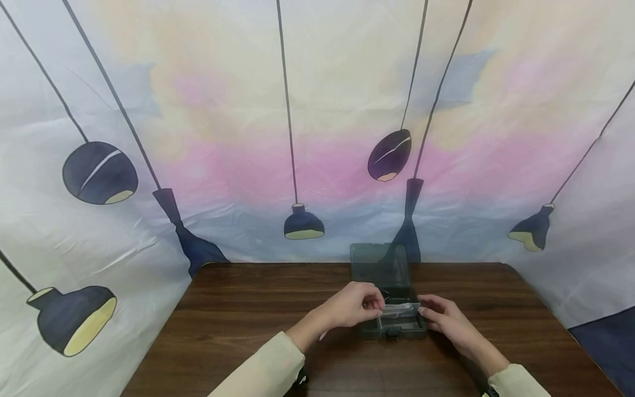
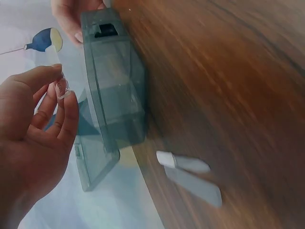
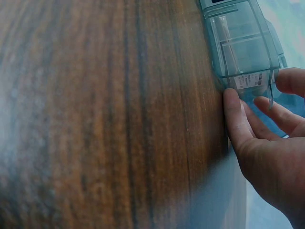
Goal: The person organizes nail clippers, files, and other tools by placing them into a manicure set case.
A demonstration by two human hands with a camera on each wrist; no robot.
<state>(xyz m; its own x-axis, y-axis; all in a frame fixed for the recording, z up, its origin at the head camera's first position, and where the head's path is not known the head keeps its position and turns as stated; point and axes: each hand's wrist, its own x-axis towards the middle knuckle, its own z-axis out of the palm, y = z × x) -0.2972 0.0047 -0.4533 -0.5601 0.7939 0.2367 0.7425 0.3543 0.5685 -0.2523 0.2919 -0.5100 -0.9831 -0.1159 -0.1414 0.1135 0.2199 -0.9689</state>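
A translucent green plastic box [image 1: 369, 332] stands on the table, its hinged lid [image 1: 375, 264] raised at the back. Over its open top a narrow clear plastic packet [image 1: 399, 310] stretches between both hands. My left hand [image 1: 354, 304] pinches the packet's left end between thumb and fingertips; small reddish print shows there in the left wrist view. At the box's right side, my right hand [image 1: 448, 322] pinches the other end. One of its fingers [image 3: 233, 107] lies along the box wall in the right wrist view. A white barcode label [image 3: 250, 80] shows by that wall.
The dark wood tabletop [image 1: 238, 309] ends close behind the box, against a cloth backdrop [image 1: 238, 138] printed with lamps. Left of the box, a small white-ended, pale grey piece [image 2: 183, 161] lies on the table beside a longer grey shape [image 2: 195, 186].
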